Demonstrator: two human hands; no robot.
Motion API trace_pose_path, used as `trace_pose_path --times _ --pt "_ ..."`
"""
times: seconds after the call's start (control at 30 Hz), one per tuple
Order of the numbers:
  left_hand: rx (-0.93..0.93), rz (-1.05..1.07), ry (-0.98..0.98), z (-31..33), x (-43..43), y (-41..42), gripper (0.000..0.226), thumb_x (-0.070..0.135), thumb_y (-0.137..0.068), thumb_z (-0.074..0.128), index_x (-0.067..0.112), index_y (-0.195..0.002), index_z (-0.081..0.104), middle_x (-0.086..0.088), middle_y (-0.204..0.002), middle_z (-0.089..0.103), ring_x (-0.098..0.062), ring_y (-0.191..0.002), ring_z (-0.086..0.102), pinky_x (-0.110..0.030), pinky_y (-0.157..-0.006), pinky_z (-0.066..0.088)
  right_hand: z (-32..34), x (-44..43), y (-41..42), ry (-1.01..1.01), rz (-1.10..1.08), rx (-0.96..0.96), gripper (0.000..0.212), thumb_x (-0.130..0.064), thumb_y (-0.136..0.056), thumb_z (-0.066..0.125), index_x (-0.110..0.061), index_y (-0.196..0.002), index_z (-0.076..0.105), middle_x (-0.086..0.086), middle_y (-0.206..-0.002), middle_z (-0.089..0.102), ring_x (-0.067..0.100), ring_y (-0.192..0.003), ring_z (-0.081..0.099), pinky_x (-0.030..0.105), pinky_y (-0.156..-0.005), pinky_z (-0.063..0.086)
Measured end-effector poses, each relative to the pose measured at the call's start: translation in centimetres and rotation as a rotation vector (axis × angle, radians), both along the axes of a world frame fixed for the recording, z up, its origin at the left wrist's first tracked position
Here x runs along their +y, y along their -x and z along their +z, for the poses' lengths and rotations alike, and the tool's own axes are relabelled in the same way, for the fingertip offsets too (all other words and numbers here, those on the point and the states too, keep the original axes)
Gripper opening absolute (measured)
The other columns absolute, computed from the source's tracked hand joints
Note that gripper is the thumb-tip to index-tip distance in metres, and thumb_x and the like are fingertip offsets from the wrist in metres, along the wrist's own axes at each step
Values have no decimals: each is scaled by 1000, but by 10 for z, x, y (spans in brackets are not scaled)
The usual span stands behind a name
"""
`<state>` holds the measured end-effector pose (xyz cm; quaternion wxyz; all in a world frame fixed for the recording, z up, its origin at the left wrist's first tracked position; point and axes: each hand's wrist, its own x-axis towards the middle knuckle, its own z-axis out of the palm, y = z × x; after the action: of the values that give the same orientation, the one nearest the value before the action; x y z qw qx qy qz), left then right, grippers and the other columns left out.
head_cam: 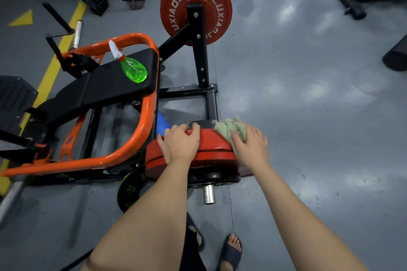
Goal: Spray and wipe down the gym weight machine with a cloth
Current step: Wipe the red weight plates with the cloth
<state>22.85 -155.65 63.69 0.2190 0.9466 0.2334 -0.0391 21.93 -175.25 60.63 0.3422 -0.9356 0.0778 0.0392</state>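
Note:
The weight machine has an orange frame point(141, 138), a black padded seat point(99, 90) and black posts. Near me, a red weight plate point(211, 156) sits on its steel sleeve. My left hand point(180, 143) grips the plate's top rim with curled fingers. My right hand point(251, 145) presses a pale green cloth point(231, 130) flat against the plate's right upper edge. A green spray bottle point(132, 68) with a white trigger lies on the seat, away from both hands. A second red plate point(196, 4) hangs at the far end.
A black plate point(132, 191) leans below the red one, beside the steel sleeve end point(208, 193). My sandalled feet point(231, 251) stand on the grey floor. A yellow floor line point(55, 64) runs at left. Other black equipment point(356, 0) lies at the far right.

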Motion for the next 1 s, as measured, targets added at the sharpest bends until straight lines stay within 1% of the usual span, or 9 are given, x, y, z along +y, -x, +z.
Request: trace_pose_path --times 0.13,0.2,0.33,0.5,0.67,0.73,0.8,0.9,1.0 --pt "-8 -3 1 0 1 0 54 64 -96 34 29 -100 74 6 -104 67 -18 -115 52 -47 -123 17 -22 -37 -2 -371 -321 237 55 -58 -94 35 -29 -135 59 0 -142 59 25 -131 52 40 -111 37" --pt "-10 -5 14 0 -1 0 54 64 -96 34 28 -99 74 6 -103 67 -18 -116 52 -46 -124 16 -31 -45 -2 -404 -428 309 53 -50 -98 30 -23 -136 57 8 -141 58 29 -128 53 42 -108 40" --pt "1 7 27 0 4 -3 50 62 -97 37 26 -99 72 6 -104 67 -17 -119 52 -45 -125 13 -26 -34 -15 -252 -439 345 46 -36 -104 24 -11 -127 54 20 -136 57 38 -122 53 48 -104 39" --pt "-1 -22 41 -1 12 -4 54 59 -100 34 22 -105 73 4 -111 68 -19 -122 51 -46 -126 13 0 0 -5 1 -278 185 31 -32 -102 31 -12 -108 53 16 -123 62 35 -119 53 47 -101 34" --pt "-11 -13 86 -4 28 -4 53 54 -102 34 20 -113 73 3 -117 69 -21 -122 53 -46 -123 21 21 35 4 252 -34 20 66 -55 -87 15 -14 -120 55 6 -120 60 30 -115 51 47 -97 33" --pt "-33 -2 124 -8 38 -3 50 52 -101 36 20 -106 74 1 -114 70 -24 -117 56 -47 -120 26 25 47 2 322 40 14 68 -58 -88 14 -15 -123 53 6 -121 58 30 -115 50 49 -98 33" --pt "-41 22 202 -13 50 -3 45 51 -99 39 21 -85 71 -2 -97 70 -27 -103 60 -51 -109 39 30 60 -1 384 71 39 65 -59 -89 14 -15 -118 52 6 -118 56 31 -113 49 50 -96 33" --pt "-68 88 360 -24 73 0 46 52 -95 41 20 -68 59 -4 -80 64 -32 -90 62 -52 -93 48 30 79 -3 489 134 -81 54 -56 -91 25 -15 -108 55 7 -107 58 31 -101 52 49 -88 36" --pt "-12 94 451 -39 96 0 44 48 -96 37 24 -65 56 -11 -86 64 -38 -101 58 -57 -105 40 31 107 -5 529 133 -209 40 -51 -90 41 -14 -95 58 9 -93 61 32 -89 54 46 -81 34"
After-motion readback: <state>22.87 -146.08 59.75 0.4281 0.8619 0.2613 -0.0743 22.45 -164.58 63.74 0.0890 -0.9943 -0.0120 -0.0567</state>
